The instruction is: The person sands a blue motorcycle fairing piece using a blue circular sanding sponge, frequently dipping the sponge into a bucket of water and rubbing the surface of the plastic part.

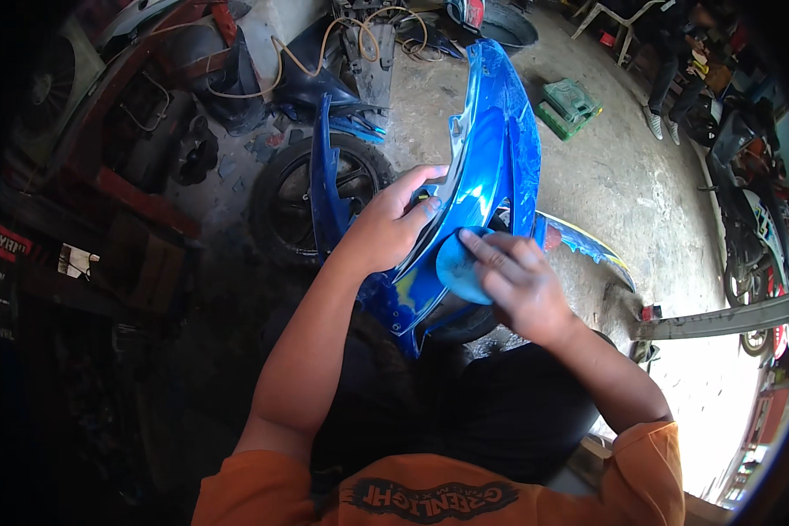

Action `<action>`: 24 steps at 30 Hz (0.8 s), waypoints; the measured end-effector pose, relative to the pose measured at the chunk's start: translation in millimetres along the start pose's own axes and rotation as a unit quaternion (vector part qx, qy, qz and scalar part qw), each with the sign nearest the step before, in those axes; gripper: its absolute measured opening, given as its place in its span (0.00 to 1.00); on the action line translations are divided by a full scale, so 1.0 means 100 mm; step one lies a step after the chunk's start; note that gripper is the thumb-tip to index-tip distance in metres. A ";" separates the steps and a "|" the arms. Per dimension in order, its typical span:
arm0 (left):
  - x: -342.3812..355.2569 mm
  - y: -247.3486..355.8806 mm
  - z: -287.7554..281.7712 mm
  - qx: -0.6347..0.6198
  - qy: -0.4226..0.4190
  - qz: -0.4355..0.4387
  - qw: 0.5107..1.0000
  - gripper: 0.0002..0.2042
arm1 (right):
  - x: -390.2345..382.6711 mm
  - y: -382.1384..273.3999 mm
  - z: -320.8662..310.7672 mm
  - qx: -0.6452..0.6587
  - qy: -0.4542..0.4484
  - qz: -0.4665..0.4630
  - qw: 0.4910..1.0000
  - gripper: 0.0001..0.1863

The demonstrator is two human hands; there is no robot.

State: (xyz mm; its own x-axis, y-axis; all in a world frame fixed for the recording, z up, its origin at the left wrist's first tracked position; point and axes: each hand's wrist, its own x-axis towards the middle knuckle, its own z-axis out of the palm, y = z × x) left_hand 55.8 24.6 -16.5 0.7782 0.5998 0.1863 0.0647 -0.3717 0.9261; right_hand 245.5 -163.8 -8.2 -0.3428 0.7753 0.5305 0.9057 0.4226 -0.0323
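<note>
A glossy blue motorcycle fairing panel (478, 167) stands upright in front of me, with a scuffed yellowish patch near its lower end. My left hand (390, 223) is closed on its left edge, thumb on the near side and fingertips partly hidden behind. Against the panel's lower right face, my right hand (522, 285) presses a round light-blue sanding disc (460, 270). The right index finger lies across the disc, and the other fingers are bent over its edge.
Behind the panel is a black-rimmed wheel (276, 197), with another blue panel piece (324, 175) before it. A green case (572, 101) lies on the concrete floor (618, 167). A person's legs (666, 83) show at upper right, near parked motorcycles (749, 237). A hose (311, 66) crosses the parts at upper left.
</note>
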 end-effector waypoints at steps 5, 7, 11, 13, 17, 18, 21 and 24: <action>0.04 0.08 0.01 -0.060 -0.044 -0.065 0.995 0.23 | 0.04 0.03 -0.01 -0.019 0.049 0.115 0.992 0.19; 0.00 0.02 0.03 -0.045 -0.006 -0.024 0.999 0.22 | 0.05 -0.04 0.08 -0.028 0.043 0.047 0.998 0.19; -0.04 0.05 0.05 -0.012 0.002 -0.047 0.999 0.22 | 0.17 0.22 0.05 -0.057 0.107 0.150 0.981 0.13; -0.04 -0.02 0.04 -0.020 -0.009 -0.031 0.999 0.22 | 0.09 0.02 0.05 0.003 0.064 0.081 0.995 0.13; -0.03 0.05 0.03 -0.042 -0.026 -0.050 0.998 0.22 | 0.03 0.26 0.10 0.032 0.062 0.024 0.997 0.15; 0.01 0.10 0.02 -0.014 -0.020 -0.040 0.999 0.22 | 0.08 0.37 0.07 0.009 0.104 0.076 0.992 0.15; -0.06 -0.06 0.04 -0.011 -0.004 -0.001 1.000 0.22 | 0.07 0.01 0.13 0.009 0.074 -0.008 0.997 0.12; -0.03 -0.05 0.04 -0.034 -0.001 -0.026 0.999 0.21 | 0.05 0.11 0.16 -0.054 0.102 0.003 0.993 0.13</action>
State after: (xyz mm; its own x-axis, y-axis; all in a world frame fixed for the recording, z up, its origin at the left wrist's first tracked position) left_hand 55.7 21.9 -23.3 0.7757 0.6159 0.1376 0.0627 -0.2921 0.9543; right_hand 250.0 -147.3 -19.6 -0.2905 0.6618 0.6911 0.9328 0.3569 0.0503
